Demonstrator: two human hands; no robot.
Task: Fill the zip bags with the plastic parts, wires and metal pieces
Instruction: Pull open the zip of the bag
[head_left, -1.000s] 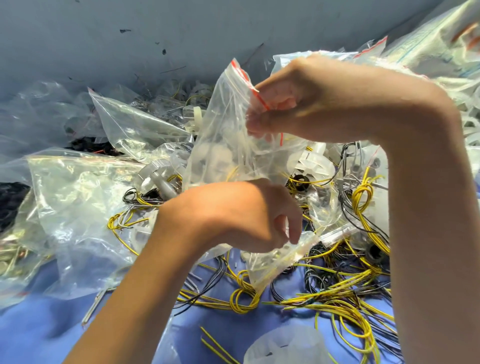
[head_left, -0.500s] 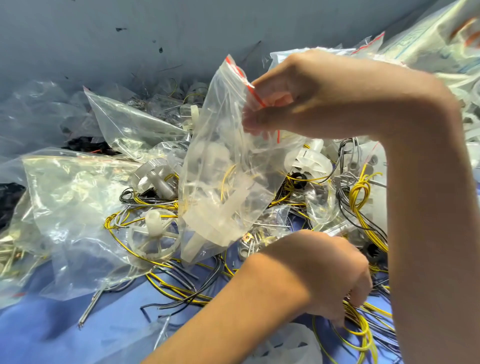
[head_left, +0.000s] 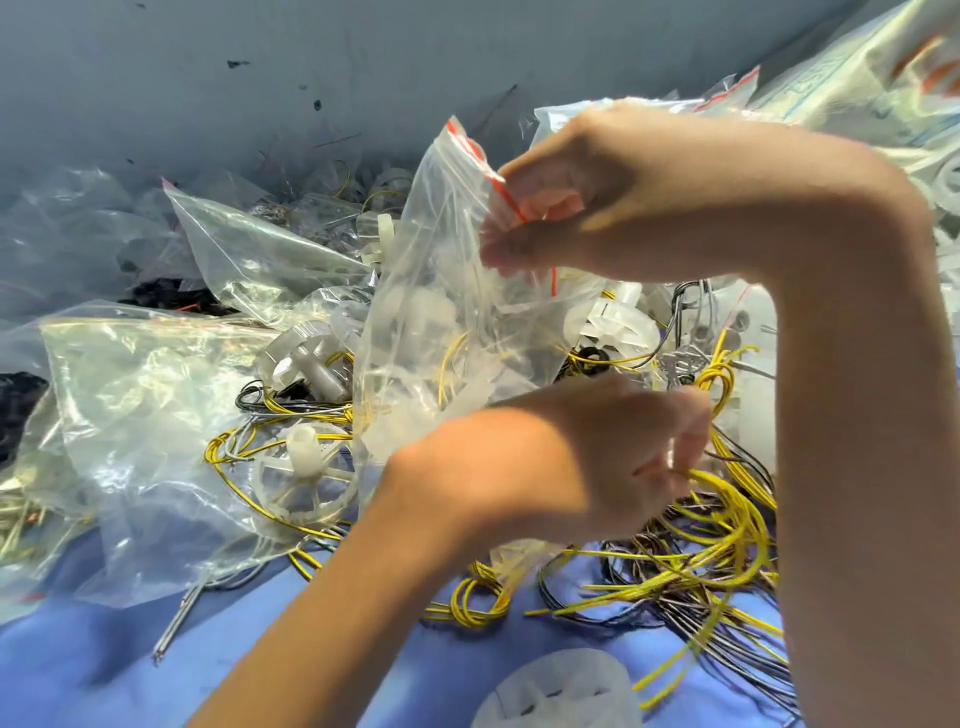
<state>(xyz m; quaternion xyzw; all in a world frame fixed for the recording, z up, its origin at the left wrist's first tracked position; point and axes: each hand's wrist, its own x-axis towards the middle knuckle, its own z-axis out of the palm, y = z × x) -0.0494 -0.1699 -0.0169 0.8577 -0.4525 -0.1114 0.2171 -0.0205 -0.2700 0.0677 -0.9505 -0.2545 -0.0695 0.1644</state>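
My right hand (head_left: 587, 208) pinches the red-striped rim of a clear zip bag (head_left: 441, 322) and holds it up. White plastic parts and a yellow wire show through the bag's wall. Below it, my left hand (head_left: 582, 462) grips a bundle of yellow and black wires (head_left: 727, 525) and lifts it off the pile. A white plastic wheel (head_left: 301, 478) lies left of the bag on more wire.
Empty and filled clear bags (head_left: 135, 405) crowd the left and far side. A tangle of yellow and black wire (head_left: 675, 587) covers the blue cloth (head_left: 104, 665) at right. A metal pin (head_left: 176, 623) lies near the front left. A grey wall (head_left: 260, 78) stands behind.
My left hand left the bag's underside, reached down right into the wire pile, and now rises with a wire bundle. The bag hangs from my right hand throughout.
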